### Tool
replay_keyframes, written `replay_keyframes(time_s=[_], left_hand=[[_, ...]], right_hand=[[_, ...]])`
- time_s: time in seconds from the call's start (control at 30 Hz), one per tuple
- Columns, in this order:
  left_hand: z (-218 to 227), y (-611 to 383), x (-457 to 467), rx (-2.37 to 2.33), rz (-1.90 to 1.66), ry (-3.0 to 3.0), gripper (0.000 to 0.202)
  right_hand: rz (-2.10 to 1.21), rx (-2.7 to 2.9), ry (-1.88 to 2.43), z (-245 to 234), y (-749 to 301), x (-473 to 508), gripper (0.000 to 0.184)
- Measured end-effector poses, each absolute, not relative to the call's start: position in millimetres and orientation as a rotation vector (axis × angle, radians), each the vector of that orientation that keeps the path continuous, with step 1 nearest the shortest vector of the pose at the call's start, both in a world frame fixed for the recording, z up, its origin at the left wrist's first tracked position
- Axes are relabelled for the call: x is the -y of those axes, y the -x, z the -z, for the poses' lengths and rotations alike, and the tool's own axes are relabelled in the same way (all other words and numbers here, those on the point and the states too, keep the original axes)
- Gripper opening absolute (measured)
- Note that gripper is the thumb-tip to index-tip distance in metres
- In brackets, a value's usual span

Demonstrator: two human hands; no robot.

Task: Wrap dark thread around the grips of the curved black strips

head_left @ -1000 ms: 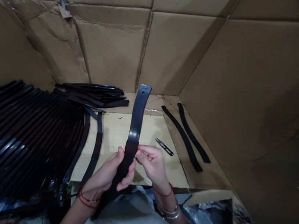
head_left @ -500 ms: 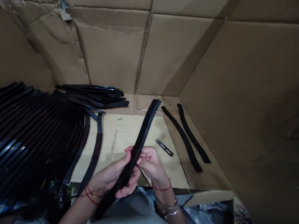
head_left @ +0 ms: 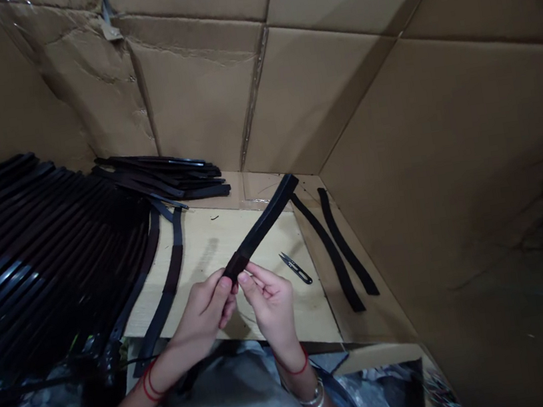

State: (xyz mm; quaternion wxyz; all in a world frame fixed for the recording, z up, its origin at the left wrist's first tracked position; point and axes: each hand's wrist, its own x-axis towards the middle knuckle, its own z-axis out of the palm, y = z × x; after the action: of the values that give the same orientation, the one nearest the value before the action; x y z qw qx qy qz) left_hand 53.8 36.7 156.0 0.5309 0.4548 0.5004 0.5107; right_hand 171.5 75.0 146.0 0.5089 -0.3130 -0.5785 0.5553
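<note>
A black strap (head_left: 260,232) with a dark brown band near my hands slants up and to the right over a pale wooden board (head_left: 211,245). My left hand (head_left: 200,308) grips its lower part, and the length below that grip is hidden. The fingertips of my right hand (head_left: 268,302) pinch beside the left hand, against the strap's lower part. Small black-handled thread snips (head_left: 295,269) lie on the board, just right of my right hand. Two black straps (head_left: 170,292) lie to the left of my left hand.
A large stack of black straps (head_left: 44,242) fills the left side, with a smaller pile (head_left: 166,174) behind it. Two more black straps (head_left: 338,248) lie at the right. Cardboard walls (head_left: 336,86) enclose the back and right. Plastic sheeting (head_left: 374,398) lies below the board.
The strap has swung from steep to a lower slant toward the right, and its long lower end no longer shows below my hands. My hands have moved slightly apart.
</note>
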Motion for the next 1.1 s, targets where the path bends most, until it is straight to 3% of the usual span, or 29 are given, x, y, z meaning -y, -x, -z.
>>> replay_keyframes(time_s=[0.17, 0.33, 0.47, 0.63, 0.93, 1.1], left_hand=[[-146, -46, -38, -0.91, -1.183, -0.897, 0.05], [-127, -29, -54, -0.465, -0.752, -0.734, 0.058], [-126, -36, -61, -0.74, -0.87, -0.885, 0.068], [-138, -50, -51, -1.05, -1.192, -0.912, 0.055], [-138, -36, -56, -0.412, -0.886, -0.526, 0.061], [-134, -36, -59, -0.237, -0.763, -0.422, 0.063]], right_hand=[[-1.389, 1.304, 0.714, -136, -171, -78, 0.03], [-1.714, 1.412, 0.495, -130, -178, -94, 0.043], [-1.6, 1.369, 0.614, -135, -177, -97, 0.041], [-1.467, 1.347, 0.692, -148, -170, -85, 0.035], [-1.439, 1.217, 0.75, -149, -163, -83, 0.031], [-1.243, 1.28, 0.768, -144, -162, -83, 0.017]])
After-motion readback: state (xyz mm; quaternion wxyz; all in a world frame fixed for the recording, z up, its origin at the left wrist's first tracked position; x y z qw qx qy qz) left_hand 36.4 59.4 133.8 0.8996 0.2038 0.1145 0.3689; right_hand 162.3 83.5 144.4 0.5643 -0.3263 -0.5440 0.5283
